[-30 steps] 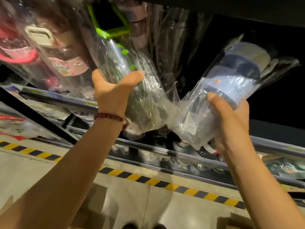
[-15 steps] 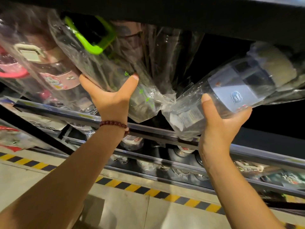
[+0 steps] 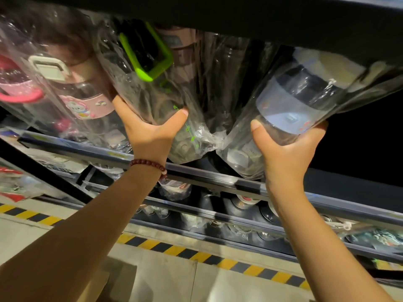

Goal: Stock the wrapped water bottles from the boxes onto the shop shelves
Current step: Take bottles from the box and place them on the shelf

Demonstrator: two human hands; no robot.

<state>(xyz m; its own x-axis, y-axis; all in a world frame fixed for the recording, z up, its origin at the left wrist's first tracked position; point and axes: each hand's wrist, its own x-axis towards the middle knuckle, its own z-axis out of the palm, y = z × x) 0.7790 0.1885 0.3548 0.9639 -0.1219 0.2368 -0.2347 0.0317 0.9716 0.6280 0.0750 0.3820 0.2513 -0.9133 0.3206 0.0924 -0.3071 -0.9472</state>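
My left hand (image 3: 150, 132) grips the lower body of a clear wrapped bottle with a bright green handle (image 3: 148, 59), tilted with its base above the shelf's front rail (image 3: 218, 177). My right hand (image 3: 283, 144) grips a wrapped bottle with a blue-grey sleeve and dark lid (image 3: 290, 105), leaning right, its top under the shelf board above. Both bottles sit partly inside the shelf opening. A wrapped pink bottle with a cartoon band (image 3: 85, 105) stands to the left on the same shelf.
The dark board of the shelf above (image 3: 261, 20) spans the top. Lower shelves (image 3: 239, 221) hold more wrapped bottles. Yellow-black hazard tape (image 3: 174, 250) runs along the floor. A cardboard box edge (image 3: 96, 286) shows at the bottom left.
Both hands have pushed their bottles up and deeper into the shelf. The blue-grey bottle's top has gone under the upper board; the green-handled one stands more upright.
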